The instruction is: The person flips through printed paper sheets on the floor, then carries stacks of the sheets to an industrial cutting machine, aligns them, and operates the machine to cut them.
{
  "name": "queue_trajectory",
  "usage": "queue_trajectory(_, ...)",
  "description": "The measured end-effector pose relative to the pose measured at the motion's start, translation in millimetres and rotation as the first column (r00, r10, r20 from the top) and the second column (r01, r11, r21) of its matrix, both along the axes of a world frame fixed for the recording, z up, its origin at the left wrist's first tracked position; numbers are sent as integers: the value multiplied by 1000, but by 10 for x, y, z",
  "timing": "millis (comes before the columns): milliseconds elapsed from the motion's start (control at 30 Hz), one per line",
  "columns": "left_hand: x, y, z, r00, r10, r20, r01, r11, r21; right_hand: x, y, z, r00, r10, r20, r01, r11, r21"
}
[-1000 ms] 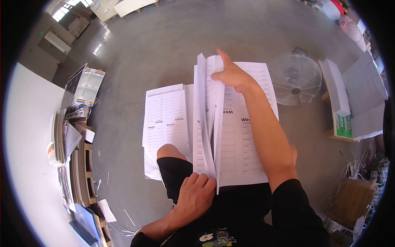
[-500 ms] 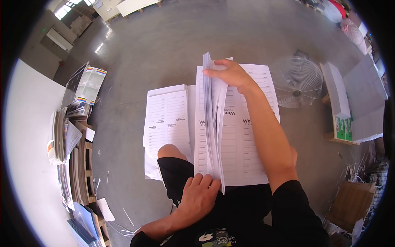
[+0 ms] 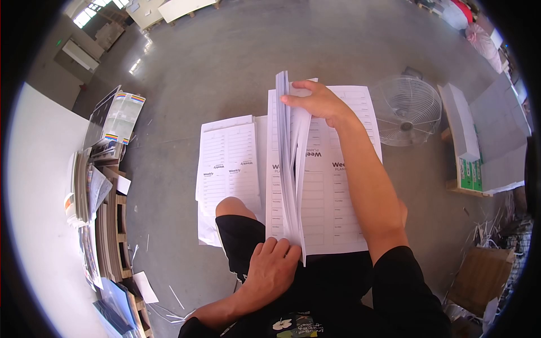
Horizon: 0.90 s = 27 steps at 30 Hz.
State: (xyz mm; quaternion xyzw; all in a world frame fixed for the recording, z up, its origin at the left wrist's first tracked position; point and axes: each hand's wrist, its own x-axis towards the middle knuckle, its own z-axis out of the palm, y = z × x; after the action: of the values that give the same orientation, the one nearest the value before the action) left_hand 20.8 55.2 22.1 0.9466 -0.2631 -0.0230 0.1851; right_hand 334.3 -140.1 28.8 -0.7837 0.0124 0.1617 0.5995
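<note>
A thick sheaf of paper sheets (image 3: 289, 186) stands on its long edge, slightly bowed, over a stack of printed weekly planner sheets (image 3: 342, 225). My right hand (image 3: 320, 104) clasps the far end of the sheaf, with the thumb over its edges. At the near end, my left hand (image 3: 274, 265) has its fingers curled around the bottom corner. Partway along, the sheaf parts into a thicker bundle and a thinner one, with a narrow gap between. To the left lies a second stack of planner sheets (image 3: 230, 152), partly covered by my knee.
A round wire-caged fan (image 3: 407, 112) is beyond the right side of the stack. Pallets with piled paper and boards (image 3: 110, 236) line the left. On the right are a long white block (image 3: 461, 124) and a cardboard box (image 3: 479, 279). Paper strips litter the grey floor (image 3: 169, 101).
The far end of the sheaf has shifted very slightly left, and my right thumb has moved a little across its edges. My left hand stays in place.
</note>
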Motion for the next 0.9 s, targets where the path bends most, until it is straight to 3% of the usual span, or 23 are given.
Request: queue_trajectory(900,4,6,-22,1000,6,2,-6,1000,5,36,-2,-81,1000,6,21,-6,1000,-11)
